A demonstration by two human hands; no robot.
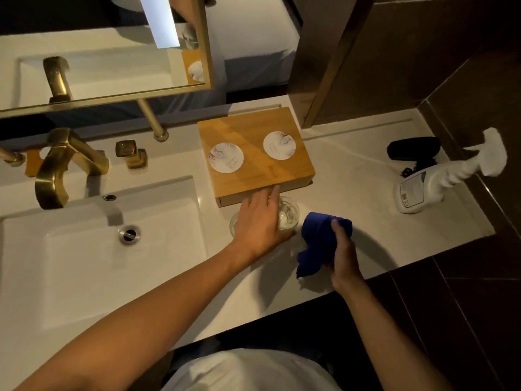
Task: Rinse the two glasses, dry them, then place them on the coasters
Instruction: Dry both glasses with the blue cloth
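Note:
Two clear glasses stand on the white counter in front of a wooden box [253, 176]. My left hand [259, 221] lies over both; the right glass [289, 214] shows past my fingers, and only the rim of the left glass [233, 225] peeks out. Whether the hand grips a glass I cannot tell. My right hand [342, 255] holds a bunched blue cloth [315, 241] just right of the glasses. Two round white coasters, the left coaster [226, 157] and the right coaster [279, 145], lie bare on the box top.
A white sink basin [84, 263] with a brass faucet [56, 170] and a brass handle [131, 153] fills the left. A white spray bottle [423, 187] and a black object [413, 148] sit at the counter's right end. A mirror hangs behind.

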